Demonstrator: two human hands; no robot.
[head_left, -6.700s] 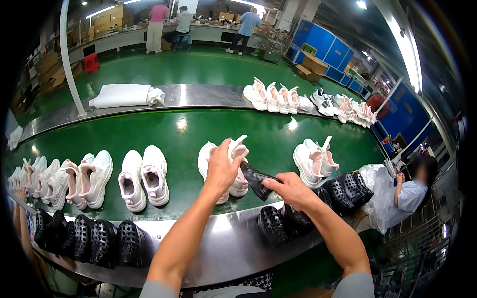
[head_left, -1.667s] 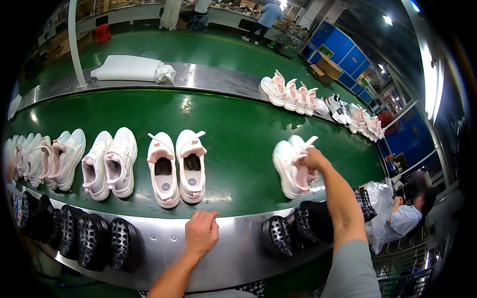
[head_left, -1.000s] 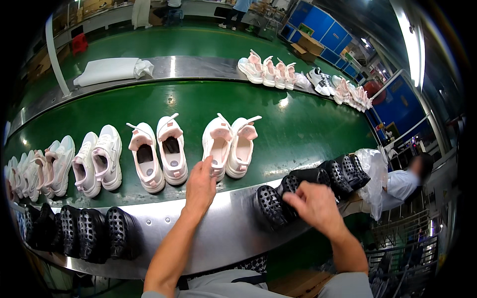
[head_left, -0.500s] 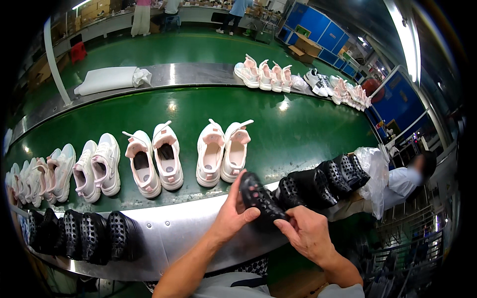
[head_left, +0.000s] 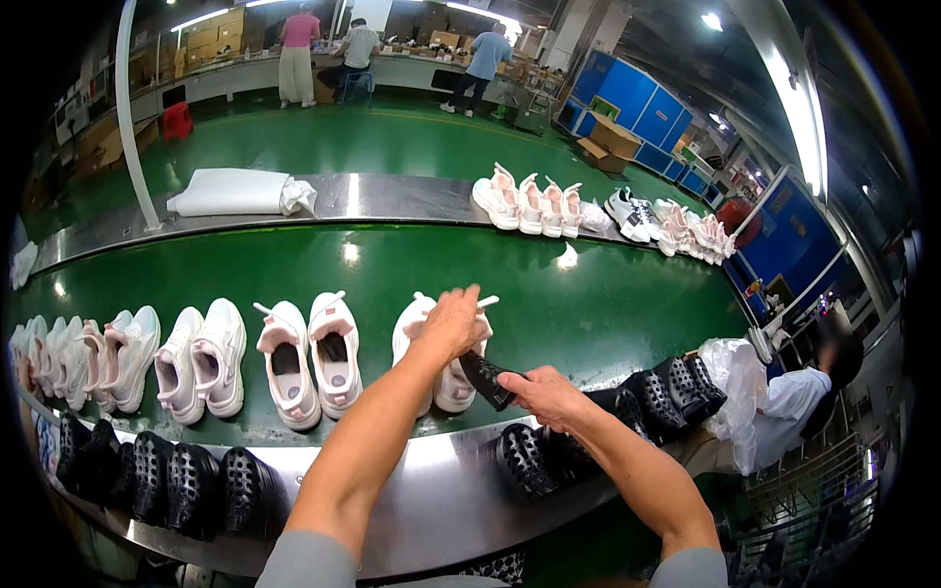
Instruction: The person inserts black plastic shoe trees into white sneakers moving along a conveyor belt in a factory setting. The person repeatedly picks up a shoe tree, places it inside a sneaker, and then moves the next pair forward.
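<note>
A white sneaker with pink trim (head_left: 454,392) stands on the green belt, partly covered by my hands. My left hand (head_left: 451,325) reaches over it, fingers bent around its tongue end, though the fingertips are partly hidden. In my right hand (head_left: 542,394) is a black shoe form (head_left: 488,380), gripped by one end. Its other end points at the sneaker's opening, under my left hand; whether it has entered cannot be seen. The mate sneaker (head_left: 410,338) sits just left, mostly behind my left forearm.
White sneakers (head_left: 284,363) line the belt (head_left: 392,265) to the left. Black dotted shoe forms (head_left: 245,485) stand on the metal ledge (head_left: 412,490) at left, with more (head_left: 657,402) at right by a plastic bag (head_left: 730,382). A seated person (head_left: 794,397) is at far right.
My left hand has let go of the black shoe form and moved up onto the sneaker. My right hand has brought the form left and up to the sneaker's heel. The view has tilted up.
</note>
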